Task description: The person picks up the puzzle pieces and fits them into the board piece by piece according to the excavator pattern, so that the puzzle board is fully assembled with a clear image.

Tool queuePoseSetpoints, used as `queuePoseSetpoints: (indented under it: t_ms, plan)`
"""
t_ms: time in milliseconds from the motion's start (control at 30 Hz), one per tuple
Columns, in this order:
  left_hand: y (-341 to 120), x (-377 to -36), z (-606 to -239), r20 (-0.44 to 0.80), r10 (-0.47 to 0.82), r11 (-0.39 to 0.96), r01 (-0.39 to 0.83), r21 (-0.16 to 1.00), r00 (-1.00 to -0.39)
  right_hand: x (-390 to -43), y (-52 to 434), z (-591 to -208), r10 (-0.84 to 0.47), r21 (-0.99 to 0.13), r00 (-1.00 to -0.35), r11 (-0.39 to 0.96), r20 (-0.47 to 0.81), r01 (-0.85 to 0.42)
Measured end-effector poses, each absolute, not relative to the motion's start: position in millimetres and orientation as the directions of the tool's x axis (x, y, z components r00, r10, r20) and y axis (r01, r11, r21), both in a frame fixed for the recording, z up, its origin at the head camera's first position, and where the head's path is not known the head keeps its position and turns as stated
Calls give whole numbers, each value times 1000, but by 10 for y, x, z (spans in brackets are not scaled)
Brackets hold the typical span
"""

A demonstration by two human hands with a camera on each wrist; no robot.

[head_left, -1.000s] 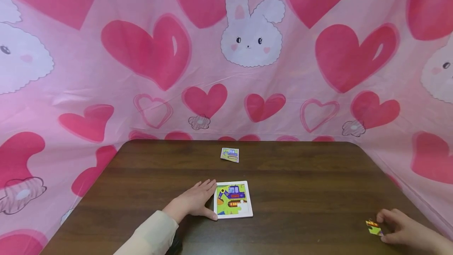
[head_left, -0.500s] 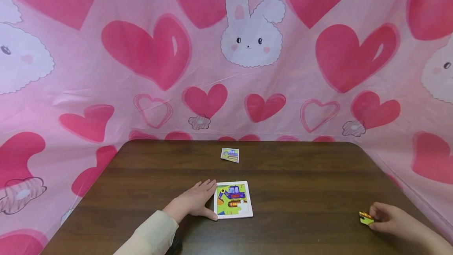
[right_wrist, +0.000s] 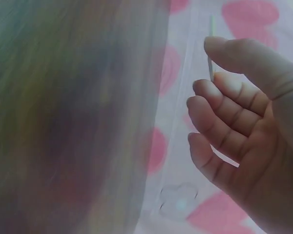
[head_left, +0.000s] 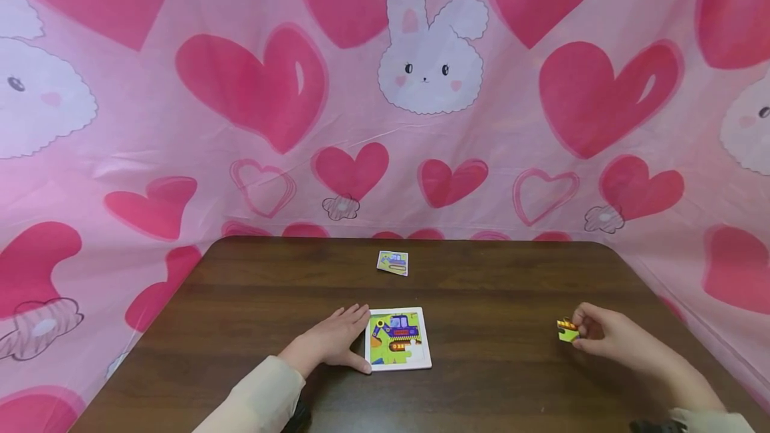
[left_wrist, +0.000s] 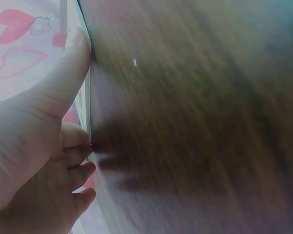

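Pink cloth w/ red hearts + white bunnies [head_left: 430, 52] hangs behind and wraps both sides of a dark brown wood table [head_left: 511, 286]. Table top seen from the head view, rounded far corners.

Puzzle tray [head_left: 398, 339], white frame, lies flat near the front-middle of the table. Pic inside shows a blue/orange digger on green bg; lower right part of the tray is bare white, so not all filled.

L hand [head_left: 329, 344] lies flat on the table, palm down, fingers straight and relaxed, thumb + index edge touching the tray's left side. Holds nothing. Cream sleeve [head_left: 259, 396] on that forearm. L wrist view: thumb [left_wrist: 63, 73] pressed along a thin white edge, fingers loosely bent under it, wood grain filling the rest, blurry.

R hand [head_left: 607, 336] is up off the table, well right of the tray, fingers curled, pinching a small puzzle piece [head_left: 567, 331] betw thumb and fingertips. Piece is yellow-green w/ orange/red stripes on top, sticks out left of the fingers toward the tray. R wrist view: piece only seen edge-on as a thin sliver [right_wrist: 211, 48] by the thumb tip, fingers [right_wrist: 219, 117] bent, rest is motion blur + pink cloth.

Small card [head_left: 393, 262] w/ same digger pic lies flat near the far edge, centre, well apart from tray and both hands.
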State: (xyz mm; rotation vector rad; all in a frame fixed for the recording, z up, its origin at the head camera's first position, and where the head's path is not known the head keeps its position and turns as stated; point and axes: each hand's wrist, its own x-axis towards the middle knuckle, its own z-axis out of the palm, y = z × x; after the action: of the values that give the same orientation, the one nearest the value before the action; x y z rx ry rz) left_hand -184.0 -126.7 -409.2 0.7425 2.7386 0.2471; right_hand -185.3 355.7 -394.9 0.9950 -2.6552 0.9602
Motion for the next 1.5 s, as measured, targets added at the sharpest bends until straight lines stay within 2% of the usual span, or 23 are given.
queuePoseSetpoints:
  t_ms: [333, 733, 1167, 1500]
  plan:
    - [-1256, -1843, -4086, -235, 516, 853, 468, 231, -824, -1984, 3050, -3705, -568, -462, -768, 618, 298, -636]
    - [-1261, -1855, -4112, -248, 511, 857, 465, 224, -823, -2076, 2574, -3592, -612, -415, -746, 627, 262, -660]
    - [-1255, -1843, -4102, -238, 515, 855, 470, 221, -824, -2091, 2038, -3611, -660, -354, -714, 626, 236, -695]
    - [-1261, -1844, -4103, -242, 511, 856, 461, 234, -825, -2044, 1625, -3766, -673, -353, -724, 648, 148, -674]
